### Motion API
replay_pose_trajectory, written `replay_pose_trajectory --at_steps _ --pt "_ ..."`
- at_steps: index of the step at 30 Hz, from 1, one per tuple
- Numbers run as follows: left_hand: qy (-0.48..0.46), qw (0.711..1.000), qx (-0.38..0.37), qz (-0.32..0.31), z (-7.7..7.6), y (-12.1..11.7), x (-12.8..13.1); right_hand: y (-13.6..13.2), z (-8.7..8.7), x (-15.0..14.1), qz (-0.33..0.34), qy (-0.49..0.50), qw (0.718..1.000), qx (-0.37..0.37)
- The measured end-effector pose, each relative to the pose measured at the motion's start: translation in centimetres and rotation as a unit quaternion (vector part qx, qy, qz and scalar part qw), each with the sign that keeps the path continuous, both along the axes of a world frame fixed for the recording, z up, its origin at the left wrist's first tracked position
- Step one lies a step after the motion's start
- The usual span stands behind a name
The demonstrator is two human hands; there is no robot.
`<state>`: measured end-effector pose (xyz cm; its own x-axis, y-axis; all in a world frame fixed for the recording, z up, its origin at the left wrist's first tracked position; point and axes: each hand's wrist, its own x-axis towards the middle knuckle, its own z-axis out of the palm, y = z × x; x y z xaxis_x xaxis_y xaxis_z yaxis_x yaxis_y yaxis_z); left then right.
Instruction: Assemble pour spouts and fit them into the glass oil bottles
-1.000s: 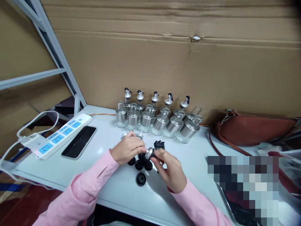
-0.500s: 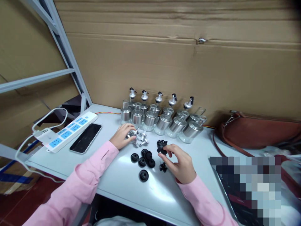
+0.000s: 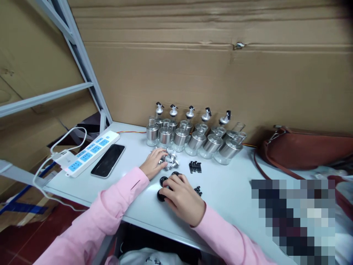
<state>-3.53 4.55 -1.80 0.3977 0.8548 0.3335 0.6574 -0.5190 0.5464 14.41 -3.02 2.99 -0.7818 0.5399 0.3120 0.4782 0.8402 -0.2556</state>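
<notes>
My left hand point(image 3: 154, 163) lies on a pile of small silver metal pieces point(image 3: 172, 161), its fingers spread and touching them. My right hand point(image 3: 184, 198) curls over a cluster of black ringed discs. Its thumb and forefinger close at the edge of one black disc point(image 3: 161, 195), and the palm hides others. Another disc point(image 3: 163, 180) shows just beyond the knuckles. Small black lever pieces point(image 3: 195, 167) lie grouped beyond my right hand, and a second bunch of black pieces point(image 3: 198, 191) peeks out beside it.
Two rows of glass bottles with metal sleeves point(image 3: 181, 139) stand at the back; several rear ones carry silver pourers point(image 3: 206, 115). A power strip point(image 3: 92, 152) and a phone point(image 3: 108, 161) lie left. A brown bag point(image 3: 306, 151) sits right, near a blurred-out patch.
My right hand has let go of the black lever pieces, now lying on the table, and moved left and nearer onto the black discs. My left hand stays at the silver pieces.
</notes>
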Motion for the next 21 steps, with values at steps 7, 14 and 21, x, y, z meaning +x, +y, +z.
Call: replay_pose_trajectory --at_steps 7,14,21 --pt "-0.009 0.989 0.1 -0.112 1.7 -4.1 0.5 -2.1 0.0 2.9 -0.153 0.084 0.985 -0.009" --pt "0.037 0.972 0.082 -0.217 0.8 -6.8 1.8 -5.0 -3.7 3.5 -0.291 0.023 0.956 0.019" --pt "0.061 0.965 0.076 -0.242 0.3 -4.9 2.4 -3.2 -3.2 1.0 -0.295 -0.031 0.954 0.045"
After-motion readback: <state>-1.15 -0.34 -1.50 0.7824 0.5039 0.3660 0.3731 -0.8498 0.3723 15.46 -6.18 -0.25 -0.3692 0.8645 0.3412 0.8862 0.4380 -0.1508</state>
